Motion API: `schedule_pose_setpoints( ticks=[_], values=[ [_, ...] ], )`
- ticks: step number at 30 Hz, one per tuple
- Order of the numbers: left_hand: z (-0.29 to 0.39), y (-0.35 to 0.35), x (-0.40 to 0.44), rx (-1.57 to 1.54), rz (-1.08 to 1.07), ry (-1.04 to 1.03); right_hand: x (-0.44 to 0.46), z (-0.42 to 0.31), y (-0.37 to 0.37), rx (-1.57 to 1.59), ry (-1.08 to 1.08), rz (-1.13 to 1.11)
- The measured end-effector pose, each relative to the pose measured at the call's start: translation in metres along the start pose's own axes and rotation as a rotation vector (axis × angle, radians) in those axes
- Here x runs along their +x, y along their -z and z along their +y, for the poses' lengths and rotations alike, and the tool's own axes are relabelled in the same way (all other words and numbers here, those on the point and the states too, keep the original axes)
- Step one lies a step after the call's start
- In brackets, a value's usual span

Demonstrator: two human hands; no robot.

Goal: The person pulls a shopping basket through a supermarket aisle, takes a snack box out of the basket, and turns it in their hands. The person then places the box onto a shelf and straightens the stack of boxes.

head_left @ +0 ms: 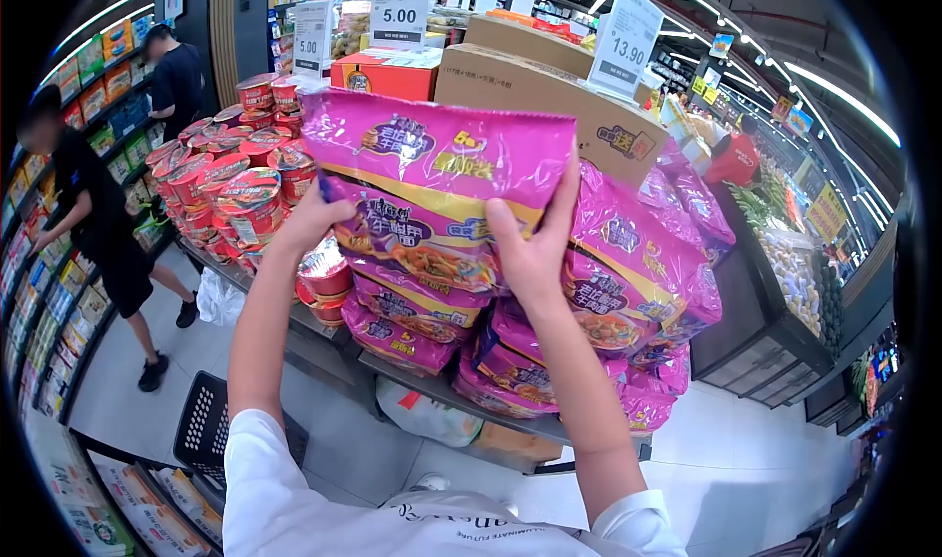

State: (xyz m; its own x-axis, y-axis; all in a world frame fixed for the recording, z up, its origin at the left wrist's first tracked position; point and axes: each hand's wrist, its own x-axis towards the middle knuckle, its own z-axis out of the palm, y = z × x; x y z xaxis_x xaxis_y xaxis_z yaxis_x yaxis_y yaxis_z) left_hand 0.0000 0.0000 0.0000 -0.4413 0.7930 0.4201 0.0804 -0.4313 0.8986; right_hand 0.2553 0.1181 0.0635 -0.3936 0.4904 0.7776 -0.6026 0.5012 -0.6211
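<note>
My left hand (321,215) is closed on the left side of a shiny purple multipack of instant noodles (442,169), its thumb on the front. Gripping the right side of this pack is my right hand (538,248), with the thumb in front and fingers along the edge. The pack is above a stack of similar purple noodle packs (407,346); whether it rests on them I cannot tell. More purple packs (618,277) are piled just right of my right hand.
Red-lidded noodle cups (231,179) are stacked at left. Behind the packs stand brown cardboard boxes (549,101) and price signs (628,42). A black basket (208,424) sits on the floor. Two people (93,194) are by the left shelves; produce (800,272) lies at right.
</note>
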Motion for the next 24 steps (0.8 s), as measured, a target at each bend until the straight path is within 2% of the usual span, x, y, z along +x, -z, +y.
schedule_pose_setpoints(
  ticks=[2, 3, 5, 6, 8, 11, 12, 15, 17, 19, 22, 24],
  values=[
    [-0.021, -0.01, 0.017, -0.089, 0.059, 0.132, -0.005, 0.037, 0.014, -0.282, 0.087, 0.043],
    [-0.028, 0.002, 0.029, -0.057, 0.066, 0.108, -0.007, 0.057, -0.009, -0.215, 0.074, 0.099],
    [-0.057, 0.012, 0.041, -0.063, 0.08, 0.058, -0.007, 0.078, -0.001, -0.497, 0.026, 0.105],
    [-0.073, -0.002, 0.046, 0.006, 0.16, -0.006, -0.001, 0.077, 0.004, -0.491, -0.008, 0.117],
    [-0.087, 0.004, 0.047, -0.041, 0.163, 0.025, -0.007, 0.078, -0.006, -0.436, -0.128, 0.194],
    [-0.071, 0.005, 0.051, 0.01, 0.087, 0.117, -0.007, 0.082, -0.012, -0.544, -0.045, 0.243],
    [-0.064, 0.004, 0.053, 0.089, 0.084, 0.116, -0.006, 0.074, -0.015, -0.535, -0.05, 0.252],
    [-0.062, -0.01, 0.046, -0.047, 0.052, 0.028, -0.012, 0.064, -0.018, -0.522, -0.032, 0.298],
    [-0.068, -0.012, 0.049, -0.002, 0.056, 0.049, -0.018, 0.074, -0.014, -0.643, 0.092, 0.321],
    [-0.064, -0.017, 0.054, 0.064, 0.1, 0.1, -0.015, 0.081, -0.011, -0.644, 0.089, 0.338],
    [-0.065, -0.01, 0.043, 0.081, 0.046, 0.164, -0.017, 0.074, -0.011, -0.827, 0.17, 0.288],
    [-0.062, -0.008, 0.042, 0.121, 0.064, 0.096, -0.018, 0.056, -0.017, -0.964, 0.245, 0.227]
  ],
)
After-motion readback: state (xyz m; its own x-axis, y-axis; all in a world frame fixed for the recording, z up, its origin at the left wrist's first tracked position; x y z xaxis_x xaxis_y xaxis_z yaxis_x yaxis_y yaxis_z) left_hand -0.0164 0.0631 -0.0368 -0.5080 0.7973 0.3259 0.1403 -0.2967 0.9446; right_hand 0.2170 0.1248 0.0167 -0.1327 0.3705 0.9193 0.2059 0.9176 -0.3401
